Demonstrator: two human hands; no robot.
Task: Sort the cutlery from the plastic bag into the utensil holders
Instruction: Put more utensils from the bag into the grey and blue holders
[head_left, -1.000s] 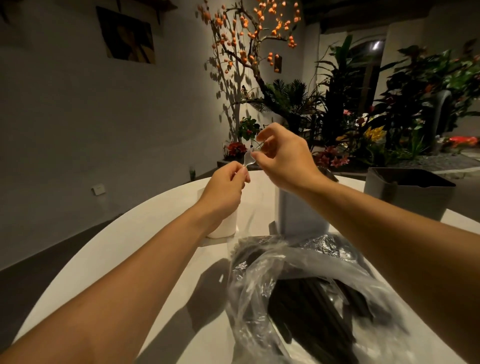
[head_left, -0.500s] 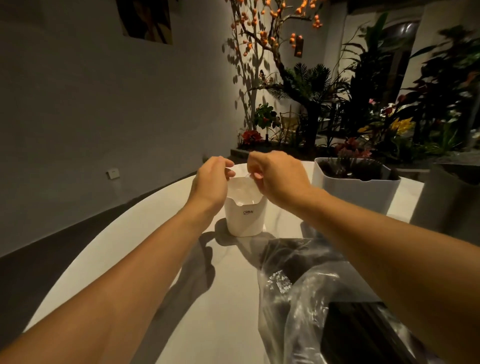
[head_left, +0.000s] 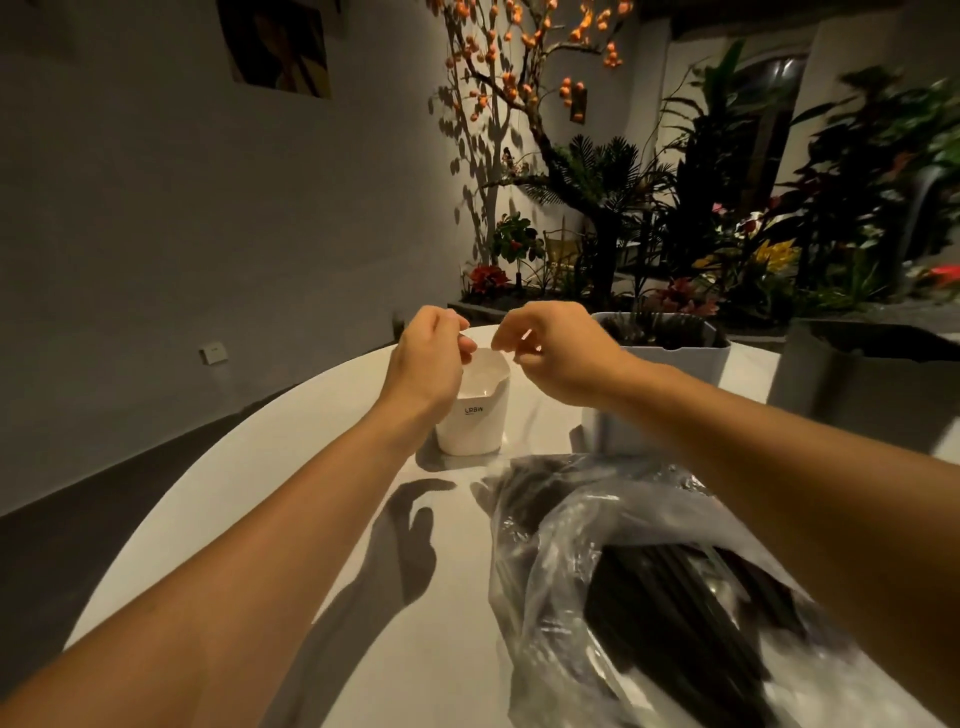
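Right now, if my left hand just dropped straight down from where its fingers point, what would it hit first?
Most likely the small white cup. Your left hand hovers at its near left rim, fingers curled toward the opening, so it would meet the rim or go inside. Depth is hard to judge from this one view.

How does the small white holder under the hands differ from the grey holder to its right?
The small white holder is narrow and bright white; the grey holder is wider, taller and pale grey. The white one bears small dark lettering on its front; none shows on the grey one. The white one's visible inside looks pale, with no contents evident, while dark items show inside the grey one. Both stand upright and open-topped on the white table.
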